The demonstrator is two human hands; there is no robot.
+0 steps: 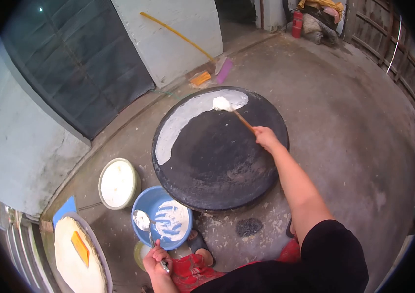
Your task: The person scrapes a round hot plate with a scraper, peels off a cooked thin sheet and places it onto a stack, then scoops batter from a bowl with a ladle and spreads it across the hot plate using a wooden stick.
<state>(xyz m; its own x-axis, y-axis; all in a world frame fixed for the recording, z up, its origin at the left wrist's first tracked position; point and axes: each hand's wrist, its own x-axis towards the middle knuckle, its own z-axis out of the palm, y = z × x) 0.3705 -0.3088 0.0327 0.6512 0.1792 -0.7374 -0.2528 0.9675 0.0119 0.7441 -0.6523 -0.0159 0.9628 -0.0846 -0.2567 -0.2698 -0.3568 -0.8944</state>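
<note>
My right hand (267, 138) is closed round a wooden stick (243, 120) above the large round black griddle (217, 151). The stick's far end meets a lump of white batter (222, 103) on the griddle's far side. From there a curved band of thin batter (175, 129) runs along the far left rim. My left hand (156, 260) grips the metal handle of a ladle (142, 220), whose white-coated bowl is over the left side of a blue basin (154, 195). White batter with streaks through it lies in the basin.
Left of the griddle is a pale bucket (118, 183) of white batter. A stack of round flat sheets (78, 254) with an orange scraper (80, 248) lies at lower left. A broom (224, 69) leans by the wall; a red extinguisher (297, 24) stands farther back.
</note>
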